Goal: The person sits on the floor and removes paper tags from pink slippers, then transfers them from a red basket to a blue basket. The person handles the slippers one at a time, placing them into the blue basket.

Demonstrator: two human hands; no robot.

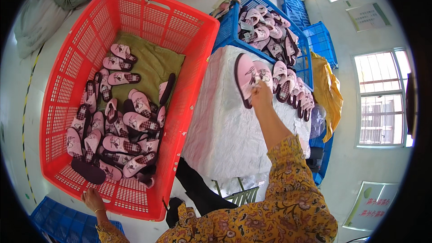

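Observation:
My right hand is closed on a pair of pink slippers with dark soles and a printed figure, above the white-covered table. Beside it a row of similar slippers stands along the table's far right side. My left hand is at the near rim of a large red plastic basket, its fingers bent against the edge. Loose pink slippers with checked linings lie jumbled in that basket, one with its dark sole up. Part of the pair in my right hand is hidden by the fingers.
A blue crate full of pink slippers stands behind the table. Olive cloth lines the basket floor. More blue crates stand at the back right and lower left. Sacks lie at the back left; a yellow sack hangs at right.

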